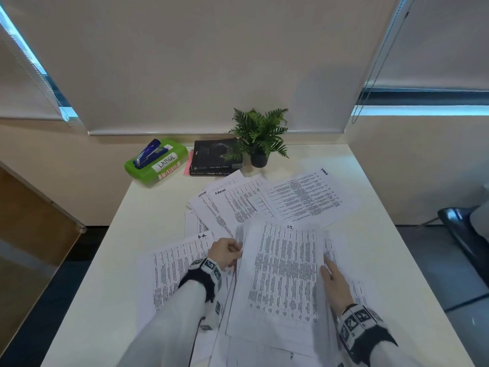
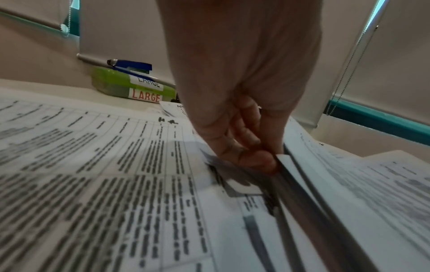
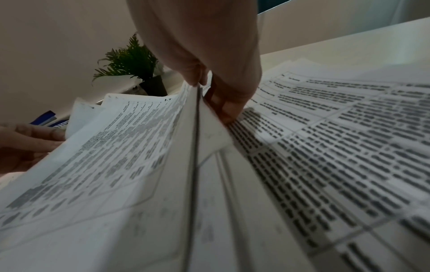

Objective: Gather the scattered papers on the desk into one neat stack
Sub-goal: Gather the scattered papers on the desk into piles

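Note:
Printed sheets lie scattered over the white desk (image 1: 391, 263). I hold a bundle of sheets (image 1: 283, 274) slightly raised between both hands. My left hand (image 1: 226, 251) pinches its left edge; the left wrist view shows the fingertips (image 2: 258, 160) curled onto the paper edges (image 2: 302, 176). At the bundle's right edge, my right hand (image 1: 334, 283) has the thumb on one side and the fingers (image 3: 228, 110) on the other. Loose sheets lie beyond at the far right (image 1: 304, 197), in the middle (image 1: 230, 205) and under my left wrist (image 1: 174, 271).
At the desk's back left stands a green box (image 1: 161, 168) labelled LARGE with a blue stapler (image 1: 146, 153) on it. Black books (image 1: 215, 157) and a potted fern (image 1: 259, 139) stand beside it. A dark chair (image 1: 463, 234) is off the right edge.

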Demonstrator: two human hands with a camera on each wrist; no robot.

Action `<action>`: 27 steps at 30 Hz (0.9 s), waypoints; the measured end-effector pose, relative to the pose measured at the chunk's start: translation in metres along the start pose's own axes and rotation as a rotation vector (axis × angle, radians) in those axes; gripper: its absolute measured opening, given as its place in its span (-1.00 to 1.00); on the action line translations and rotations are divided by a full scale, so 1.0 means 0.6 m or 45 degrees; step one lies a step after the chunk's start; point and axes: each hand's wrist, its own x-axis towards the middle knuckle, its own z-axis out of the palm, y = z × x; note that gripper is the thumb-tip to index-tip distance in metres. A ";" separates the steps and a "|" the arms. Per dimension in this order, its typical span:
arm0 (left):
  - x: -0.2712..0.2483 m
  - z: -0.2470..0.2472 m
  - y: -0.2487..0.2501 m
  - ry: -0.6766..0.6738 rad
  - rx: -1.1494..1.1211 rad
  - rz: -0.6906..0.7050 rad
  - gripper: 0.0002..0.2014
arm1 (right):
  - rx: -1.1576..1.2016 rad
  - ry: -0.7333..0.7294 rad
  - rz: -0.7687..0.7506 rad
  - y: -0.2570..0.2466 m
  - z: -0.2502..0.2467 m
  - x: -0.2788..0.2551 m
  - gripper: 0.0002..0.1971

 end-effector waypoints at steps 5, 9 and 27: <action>0.021 0.011 -0.003 0.013 -0.003 0.000 -0.74 | -0.184 -0.061 -0.033 -0.008 0.009 0.012 -0.49; 0.013 0.033 0.016 0.216 -0.150 -0.032 -0.79 | -0.268 -0.150 -0.044 -0.010 0.016 0.014 -0.31; -0.214 -0.072 -0.171 0.709 0.007 -1.194 0.07 | 0.248 -0.090 0.186 0.017 0.022 -0.027 -0.19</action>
